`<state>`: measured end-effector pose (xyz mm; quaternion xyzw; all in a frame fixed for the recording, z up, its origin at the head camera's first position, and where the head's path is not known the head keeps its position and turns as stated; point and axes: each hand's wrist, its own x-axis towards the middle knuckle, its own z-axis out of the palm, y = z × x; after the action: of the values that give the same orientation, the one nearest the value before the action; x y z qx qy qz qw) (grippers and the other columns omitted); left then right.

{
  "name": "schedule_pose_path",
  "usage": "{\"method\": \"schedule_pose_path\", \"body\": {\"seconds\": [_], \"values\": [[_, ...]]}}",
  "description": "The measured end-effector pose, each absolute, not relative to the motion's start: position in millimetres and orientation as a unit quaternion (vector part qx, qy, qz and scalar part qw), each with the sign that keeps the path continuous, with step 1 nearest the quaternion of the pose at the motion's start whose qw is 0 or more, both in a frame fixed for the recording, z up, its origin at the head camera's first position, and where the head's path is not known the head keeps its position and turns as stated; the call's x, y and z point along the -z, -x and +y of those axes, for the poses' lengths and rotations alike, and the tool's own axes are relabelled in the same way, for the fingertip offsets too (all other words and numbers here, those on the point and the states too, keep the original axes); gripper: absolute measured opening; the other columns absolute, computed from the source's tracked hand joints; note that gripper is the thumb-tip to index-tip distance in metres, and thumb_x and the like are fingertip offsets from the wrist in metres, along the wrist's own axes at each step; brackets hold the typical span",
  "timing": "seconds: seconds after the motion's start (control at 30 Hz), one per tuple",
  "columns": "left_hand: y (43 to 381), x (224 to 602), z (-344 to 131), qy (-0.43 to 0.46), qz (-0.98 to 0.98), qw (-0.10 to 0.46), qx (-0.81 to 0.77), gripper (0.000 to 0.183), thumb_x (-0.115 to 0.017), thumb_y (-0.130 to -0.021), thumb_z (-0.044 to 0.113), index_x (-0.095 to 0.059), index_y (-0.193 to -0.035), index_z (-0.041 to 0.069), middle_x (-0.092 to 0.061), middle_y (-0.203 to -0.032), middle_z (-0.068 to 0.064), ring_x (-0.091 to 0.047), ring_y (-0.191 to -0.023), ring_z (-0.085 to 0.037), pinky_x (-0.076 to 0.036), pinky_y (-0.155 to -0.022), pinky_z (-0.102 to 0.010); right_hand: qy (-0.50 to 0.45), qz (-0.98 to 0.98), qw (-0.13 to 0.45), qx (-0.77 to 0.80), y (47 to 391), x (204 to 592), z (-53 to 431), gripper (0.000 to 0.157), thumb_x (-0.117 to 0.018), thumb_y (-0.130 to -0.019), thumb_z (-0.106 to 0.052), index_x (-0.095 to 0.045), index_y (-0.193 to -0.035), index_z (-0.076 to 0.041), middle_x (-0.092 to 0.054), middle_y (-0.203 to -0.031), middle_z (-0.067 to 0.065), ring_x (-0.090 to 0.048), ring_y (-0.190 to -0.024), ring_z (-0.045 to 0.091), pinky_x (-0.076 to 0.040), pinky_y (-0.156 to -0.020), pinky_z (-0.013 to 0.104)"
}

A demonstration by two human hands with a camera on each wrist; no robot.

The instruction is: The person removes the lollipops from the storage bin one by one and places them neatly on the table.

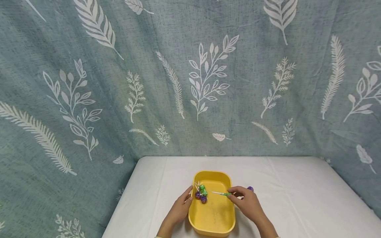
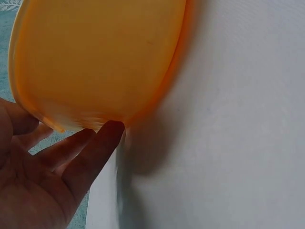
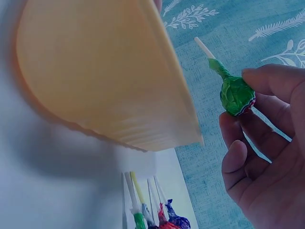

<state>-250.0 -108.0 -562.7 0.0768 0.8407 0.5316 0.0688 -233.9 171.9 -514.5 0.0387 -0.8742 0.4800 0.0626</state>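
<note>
A yellow plastic bin point(image 1: 212, 215) stands on the white table. My right hand point(image 1: 246, 202) pinches a green-wrapped lollipop point(image 3: 237, 95) by its round head, between thumb and fingertips. Its white stick points left, over the bin's right rim. Inside the bin, at the left, lie several lollipops, among them a green one point(image 1: 203, 190) and a purple one point(image 1: 203, 199). My left hand point(image 1: 180, 205) is at the bin's left side. In the left wrist view its fairly straight fingers point(image 2: 97, 160) touch the outer wall, with the thumb near the rim.
Beside the bin's right side several more lollipops point(image 3: 167, 225) lie on the table, partly hidden behind my right hand in the head view; a purple one point(image 1: 250, 188) shows past it. A teal leaf-patterned cloth point(image 1: 205, 132) hangs behind the white tabletop point(image 1: 297, 198).
</note>
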Motion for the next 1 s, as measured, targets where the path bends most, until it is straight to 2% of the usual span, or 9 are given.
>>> {"method": "schedule_pose_path", "body": {"seconds": [0.37, 0.73, 0.83, 1.0], "values": [[250.7, 560.1, -109.0, -0.083, 0.837, 0.063, -0.537, 0.05, -0.05, -0.107, 0.019, -0.042, -0.156, 0.016, -0.051, -0.145, -0.027, -0.049, -0.133, -0.047, -0.039, -0.107, -0.066, -0.034, -0.89, 0.072, -0.448, 223.3, 512.3, 183.0, 0.016, -0.079, -0.089, -0.021, -0.078, -0.103, -0.013, -0.073, -0.1, -0.004, -0.065, -0.088, 0.012, -0.053, -0.074, 0.031], [250.1, 560.7, -108.1, -0.084, 0.841, 0.067, -0.53, 0.049, -0.049, -0.108, 0.02, -0.042, -0.157, 0.017, -0.048, -0.149, -0.024, -0.048, -0.135, -0.045, -0.037, -0.109, -0.065, -0.022, -0.888, 0.097, -0.45, 210.0, 513.1, 196.3, 0.014, -0.079, -0.089, -0.015, -0.077, -0.103, -0.014, -0.072, -0.094, -0.004, -0.063, -0.082, 0.009, -0.054, -0.07, 0.024], [249.5, 560.2, -108.2, -0.085, 0.842, 0.066, -0.528, 0.049, -0.049, -0.108, 0.019, -0.042, -0.157, 0.016, -0.048, -0.149, -0.024, -0.048, -0.134, -0.045, -0.038, -0.109, -0.065, -0.008, -0.891, 0.093, -0.445, 207.6, 515.4, 201.4, 0.015, -0.079, -0.089, -0.017, -0.077, -0.104, -0.014, -0.072, -0.094, -0.005, -0.063, -0.084, 0.01, -0.055, -0.072, 0.023], [248.7, 558.6, -107.9, -0.08, 0.844, 0.067, -0.527, 0.049, -0.048, -0.108, 0.018, -0.042, -0.156, 0.016, -0.05, -0.147, -0.025, -0.048, -0.134, -0.046, -0.037, -0.109, -0.065, 0.015, -0.89, 0.075, -0.45, 203.0, 519.6, 207.6, 0.019, -0.079, -0.089, -0.018, -0.077, -0.107, -0.013, -0.072, -0.092, -0.005, -0.061, -0.08, 0.011, -0.054, -0.066, 0.022]]}}
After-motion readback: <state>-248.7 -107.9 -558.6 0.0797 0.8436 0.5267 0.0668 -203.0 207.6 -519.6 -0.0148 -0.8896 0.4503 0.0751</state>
